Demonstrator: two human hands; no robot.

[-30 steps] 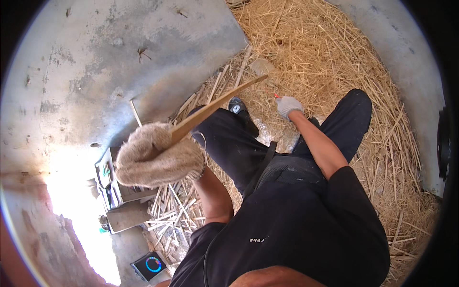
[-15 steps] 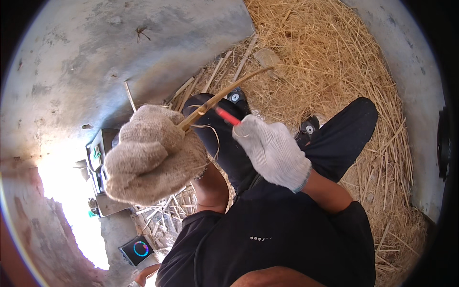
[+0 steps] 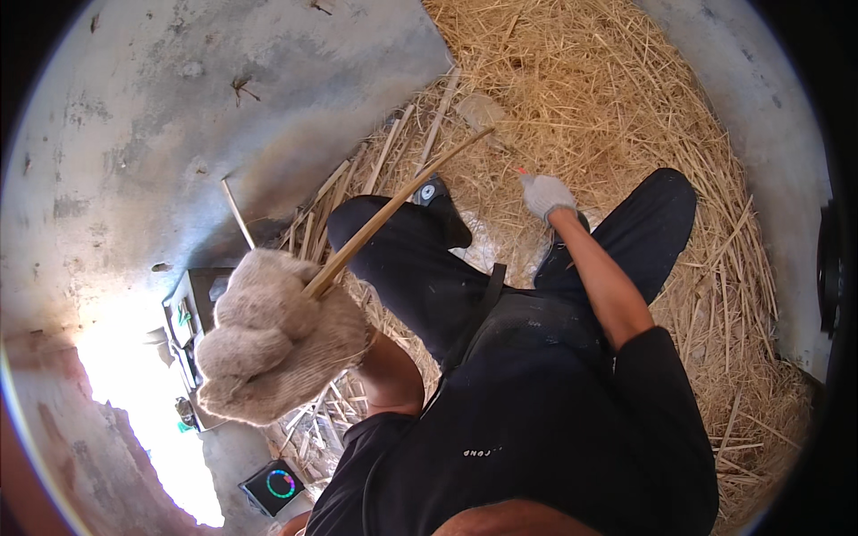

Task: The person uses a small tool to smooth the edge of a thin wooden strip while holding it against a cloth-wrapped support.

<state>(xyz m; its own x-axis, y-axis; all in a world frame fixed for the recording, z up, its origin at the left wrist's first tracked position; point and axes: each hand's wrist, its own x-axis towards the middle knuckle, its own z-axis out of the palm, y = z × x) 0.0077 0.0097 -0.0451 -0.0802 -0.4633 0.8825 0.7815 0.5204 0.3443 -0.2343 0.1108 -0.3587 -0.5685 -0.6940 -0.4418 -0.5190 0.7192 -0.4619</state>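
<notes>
My left hand (image 3: 277,335), in a thick tan knitted glove, is closed around a long bamboo strip (image 3: 393,205). The strip slants up to the right, its far end over the straw. A thinner pale length (image 3: 238,213) sticks out behind the glove; whether it is the same strip I cannot tell. Farther off, my right hand (image 3: 547,196) wears a white knitted glove and grips a red-handled knife (image 3: 522,171). Only a bit of the red handle shows, and the blade is hard to make out against the straw. The knife is apart from the strip.
Loose straw-coloured shavings (image 3: 590,80) cover the floor ahead and to the right. Several split strips (image 3: 393,147) lie along the concrete wall (image 3: 295,98). At the lower left stands a black box with a glowing coloured ring (image 3: 280,485). My bent legs (image 3: 420,277) lie between the hands.
My right hand with the knife has moved away from the strip, forward and to the right. The left hand has come slightly lower with the strip; the curled shaving on it no longer shows.
</notes>
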